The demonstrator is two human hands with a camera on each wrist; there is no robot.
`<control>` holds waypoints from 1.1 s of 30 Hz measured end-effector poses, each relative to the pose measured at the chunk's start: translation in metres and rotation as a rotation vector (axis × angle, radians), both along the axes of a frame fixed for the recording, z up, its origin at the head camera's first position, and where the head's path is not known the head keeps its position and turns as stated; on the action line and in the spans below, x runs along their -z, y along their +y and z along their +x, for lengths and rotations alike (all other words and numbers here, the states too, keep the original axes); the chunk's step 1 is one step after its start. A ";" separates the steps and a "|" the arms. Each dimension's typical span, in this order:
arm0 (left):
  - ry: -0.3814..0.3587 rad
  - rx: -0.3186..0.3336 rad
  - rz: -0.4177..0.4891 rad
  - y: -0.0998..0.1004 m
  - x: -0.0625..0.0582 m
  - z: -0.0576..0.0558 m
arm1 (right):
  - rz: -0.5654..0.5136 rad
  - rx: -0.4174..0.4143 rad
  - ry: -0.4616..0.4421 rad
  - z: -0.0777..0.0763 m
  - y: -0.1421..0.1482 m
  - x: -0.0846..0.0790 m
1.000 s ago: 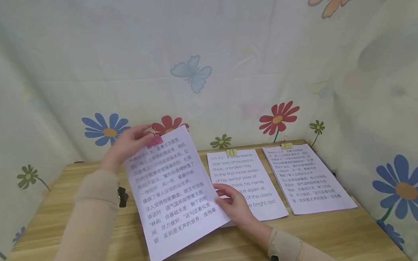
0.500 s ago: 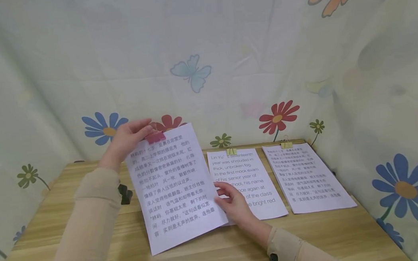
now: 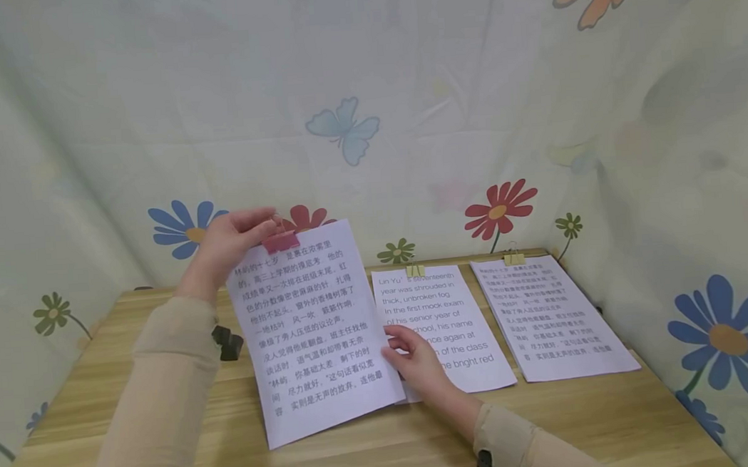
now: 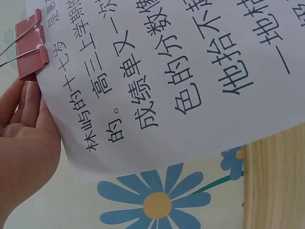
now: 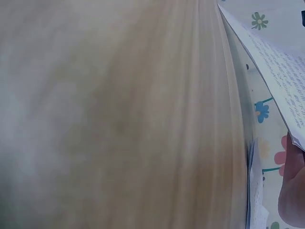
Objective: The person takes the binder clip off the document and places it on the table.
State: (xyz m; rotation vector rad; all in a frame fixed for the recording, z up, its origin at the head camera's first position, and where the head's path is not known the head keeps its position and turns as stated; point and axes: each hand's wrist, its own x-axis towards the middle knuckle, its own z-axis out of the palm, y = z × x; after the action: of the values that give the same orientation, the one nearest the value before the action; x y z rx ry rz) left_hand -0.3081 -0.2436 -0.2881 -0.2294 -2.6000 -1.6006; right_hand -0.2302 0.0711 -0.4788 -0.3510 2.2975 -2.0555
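Note:
A clipped set of printed paper sheets [image 3: 309, 323] with Chinese text is held up, tilted, over the left-middle of the table. A red binder clip [image 3: 281, 241] bites its top edge, wire handles upward. My left hand [image 3: 227, 246] holds the set at its top left, thumb and fingers at the clip. In the left wrist view the fingers lie just beside the red clip [image 4: 31, 47], partly behind the sheets. My right hand [image 3: 421, 366] pinches the lower right edge between thumb and fingers. The right wrist view shows that hand [image 5: 291, 191] under the paper's edge.
On the wooden table [image 3: 438, 444], an English-text stack [image 3: 446, 358] with a yellow clip [image 3: 415, 270] lies behind my right hand. Further right lies a Chinese-text stack [image 3: 547, 323], also yellow-clipped. A small black object [image 3: 228, 342] shows by my left cuff. A flowered curtain [image 3: 409, 174] borders the table.
The held sheets have risen slightly at the bottom and turned a little more upright. My left hand has moved slightly up and right; the right hand has barely moved.

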 end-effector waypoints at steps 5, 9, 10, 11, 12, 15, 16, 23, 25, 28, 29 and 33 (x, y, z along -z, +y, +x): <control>0.040 -0.010 0.010 0.006 -0.005 0.000 | -0.031 0.028 -0.037 0.000 -0.005 0.001; 0.071 -0.031 -0.019 0.016 -0.011 0.003 | -0.041 0.048 -0.046 -0.001 -0.007 0.003; 0.078 -0.036 -0.031 0.019 -0.013 0.003 | -0.040 0.054 -0.048 -0.002 -0.007 0.004; 0.083 -0.040 -0.039 0.021 -0.015 0.004 | -0.038 0.060 -0.053 -0.003 -0.007 0.004; 0.095 -0.041 -0.045 0.025 -0.017 0.005 | -0.038 0.065 -0.057 -0.003 -0.007 0.004; 0.135 -0.039 -0.054 0.035 -0.021 0.007 | -0.038 0.080 -0.074 -0.004 -0.005 0.004; 0.145 -0.038 -0.047 0.038 -0.023 0.007 | -0.040 0.082 -0.079 -0.004 -0.004 0.004; 0.177 -0.034 -0.027 0.061 -0.031 0.014 | -0.073 0.116 -0.088 -0.001 0.006 0.003; 0.176 -0.031 -0.020 0.066 -0.033 0.016 | -0.083 0.130 -0.095 0.001 0.009 0.001; 0.190 -0.027 -0.034 0.071 -0.035 0.017 | -0.093 0.141 -0.097 0.004 0.014 -0.002; 0.195 -0.029 -0.035 0.073 -0.036 0.017 | -0.093 0.146 -0.098 0.004 0.015 -0.002; 0.222 -0.061 -0.024 0.081 -0.039 0.017 | -0.089 0.158 -0.094 0.006 0.021 -0.004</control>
State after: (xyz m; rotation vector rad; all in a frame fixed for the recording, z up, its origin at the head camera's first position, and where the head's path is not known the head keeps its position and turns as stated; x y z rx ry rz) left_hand -0.2907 -0.1630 -0.2488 -0.3078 -2.4350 -1.4355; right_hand -0.2242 0.0917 -0.4746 -0.0748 2.2510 -2.1988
